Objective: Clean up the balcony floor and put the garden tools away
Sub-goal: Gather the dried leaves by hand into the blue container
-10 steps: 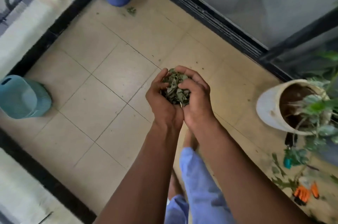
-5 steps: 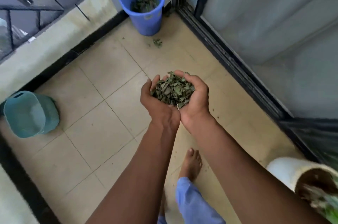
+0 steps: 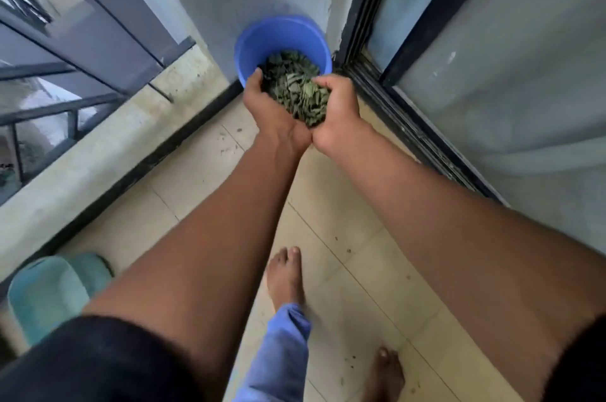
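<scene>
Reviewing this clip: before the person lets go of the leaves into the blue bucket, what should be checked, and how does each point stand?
1. Leaves cupped between left hand and right hand: ok.
2. Hands over the blue bucket opening: ok, at its near rim.
3. Bucket upright: ok.
4. Room left in the bucket: cannot tell.
5. Floor free of scraps: not ok, small bits remain.

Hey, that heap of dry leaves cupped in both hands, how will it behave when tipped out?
The leaves look like small, loose, curled bits, so probably very light and apt to scatter. They likely pour rather than clump. Some may miss the blue bucket; flecks already dot the floor.
</scene>
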The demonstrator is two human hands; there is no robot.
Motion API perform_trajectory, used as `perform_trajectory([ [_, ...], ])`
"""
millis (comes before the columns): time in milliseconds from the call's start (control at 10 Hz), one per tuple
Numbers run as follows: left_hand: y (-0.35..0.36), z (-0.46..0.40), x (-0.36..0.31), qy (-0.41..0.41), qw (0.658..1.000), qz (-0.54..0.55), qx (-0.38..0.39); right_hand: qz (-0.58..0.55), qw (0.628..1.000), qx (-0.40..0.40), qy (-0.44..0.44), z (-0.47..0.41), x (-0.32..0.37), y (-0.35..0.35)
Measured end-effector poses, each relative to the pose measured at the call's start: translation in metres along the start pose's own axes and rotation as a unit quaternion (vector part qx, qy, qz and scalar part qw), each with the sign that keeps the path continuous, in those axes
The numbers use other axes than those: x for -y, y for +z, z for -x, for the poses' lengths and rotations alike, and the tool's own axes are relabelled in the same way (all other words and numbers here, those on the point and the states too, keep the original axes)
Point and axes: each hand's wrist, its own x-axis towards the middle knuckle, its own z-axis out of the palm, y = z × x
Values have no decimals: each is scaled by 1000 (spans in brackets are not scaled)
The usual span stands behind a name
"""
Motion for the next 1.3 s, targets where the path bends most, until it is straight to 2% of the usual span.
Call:
perform_trajectory([
  [100, -100, -58, 41, -27, 976, -203, -75, 24, 999, -31, 33, -27, 30, 40],
  [200, -316, -54, 152, -67, 834, -508, -205, 6, 998, -44, 50, -39, 57, 66],
  [300, -385, -80, 155, -113, 779, -558, -261, 14, 998, 15, 65, -43, 69, 74],
  [400, -442, -82, 147, -141, 804, -527, -235, -53, 995, 40, 68, -45, 71, 64],
  [500, -369, -121, 121, -171, 864, -439, -179, -51, 996, 37, 67, -47, 62, 46],
  [600, -106, -131, 39, -104, 893, -434, -65, -9, 997, 30, 66, -32, 43, 14],
  [700, -15, -62, 20, -126, 901, -407, -73, -5, 996, -6, 91, -2, 19, -23],
  [800, -41, 6, 49, -161, 864, -470, -84, -30, 992, -61, 108, 42, -5, -61],
  [900, -55, 52, 69, -155, 809, -561, -77, -55, 989, -97, 96, 77, -29, -103],
  [1000, -89, 86, 97, -143, 772, -619, -31, -40, 991, -111, 70, 107, -55, -153],
  [1100, -130, 114, 134, -147, 736, -660, -7, -40, 989, -135, 40, 143, -83, -212],
  [1200, -168, 159, 181, -166, 701, -693, -20, -52, 983, -172, 24, 188, -112, -288],
  [1300, -195, 214, 231, -197, 649, -735, 15, -80, 971, -225, 16, 246, -139, -365],
])
